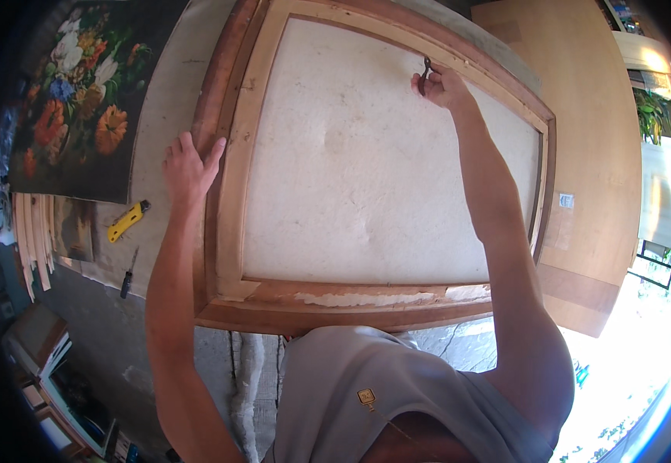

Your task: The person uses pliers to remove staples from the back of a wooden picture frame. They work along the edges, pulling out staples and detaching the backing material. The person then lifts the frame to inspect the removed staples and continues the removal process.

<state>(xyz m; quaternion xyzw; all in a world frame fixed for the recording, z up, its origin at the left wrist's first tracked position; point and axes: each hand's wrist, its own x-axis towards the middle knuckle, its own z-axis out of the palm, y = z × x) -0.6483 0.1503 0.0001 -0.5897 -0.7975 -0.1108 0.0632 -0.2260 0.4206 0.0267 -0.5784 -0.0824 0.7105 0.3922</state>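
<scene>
Right hand [442, 86] grips small pincers [425, 76] at the frame's [231, 185] far rail; left hand [189, 166] lies spread on its side. Frame looks stiff and heavy, canvas back [366, 177] fragile: hold the rails.

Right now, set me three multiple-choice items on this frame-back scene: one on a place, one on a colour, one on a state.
1. Where does the left hand rest?
A. on the wooden frame's left edge
B. on the flower painting
C. on the screwdriver

2. What colour is the utility knife?
A. red
B. yellow
C. green

3. What is the right hand doing?
A. lying flat and empty
B. hanging off the table
C. gripping pliers

Answers:
1. A: its palm lies on the wooden frame, apart from the flower painting.
2. B: its body is yellow.
3. C: it is closed around dark pliers at the frame's far inner edge.
</scene>
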